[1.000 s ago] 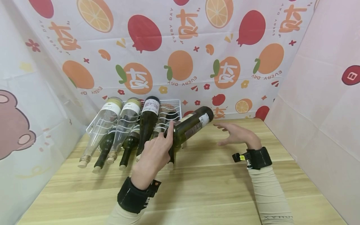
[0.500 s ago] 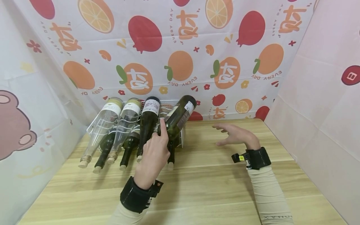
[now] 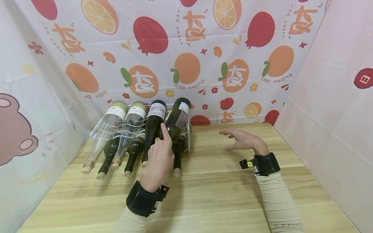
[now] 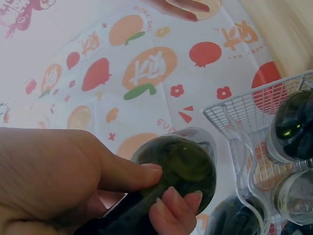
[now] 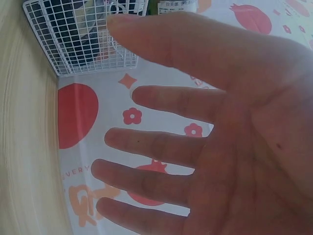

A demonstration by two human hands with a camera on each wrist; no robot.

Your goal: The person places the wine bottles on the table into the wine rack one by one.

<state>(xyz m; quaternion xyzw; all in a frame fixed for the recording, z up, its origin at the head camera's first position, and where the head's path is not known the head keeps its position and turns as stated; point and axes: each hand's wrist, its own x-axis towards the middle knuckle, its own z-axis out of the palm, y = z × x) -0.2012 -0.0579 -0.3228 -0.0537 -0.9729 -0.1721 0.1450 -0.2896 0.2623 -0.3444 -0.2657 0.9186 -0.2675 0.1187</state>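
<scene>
My left hand (image 3: 159, 158) grips a dark green wine bottle (image 3: 178, 118) round its neck and shoulder, index finger stretched along the glass. The bottle tilts with its base up and back, over the right end of the white wire wine rack (image 3: 188, 139). In the left wrist view, the thumb and curled fingers (image 4: 173, 208) wrap the green glass (image 4: 188, 169). Below it in the rack lies another dark bottle (image 3: 177, 158), its corked neck toward me. My right hand (image 3: 244, 140) hovers to the right with spread fingers, holding nothing.
Two clear bottles (image 3: 102, 139) (image 3: 131, 124) and a dark labelled bottle (image 3: 154, 121) fill the rack's upper row. More dark corked bottles (image 3: 135, 150) lie beneath. A fruit-print cloth (image 3: 209, 64) hangs behind the wooden table (image 3: 221, 194).
My left hand has swung the green bottle leftward from beyond the rack's right end to over the rack, and its tilt is steeper. The right hand has barely moved.
</scene>
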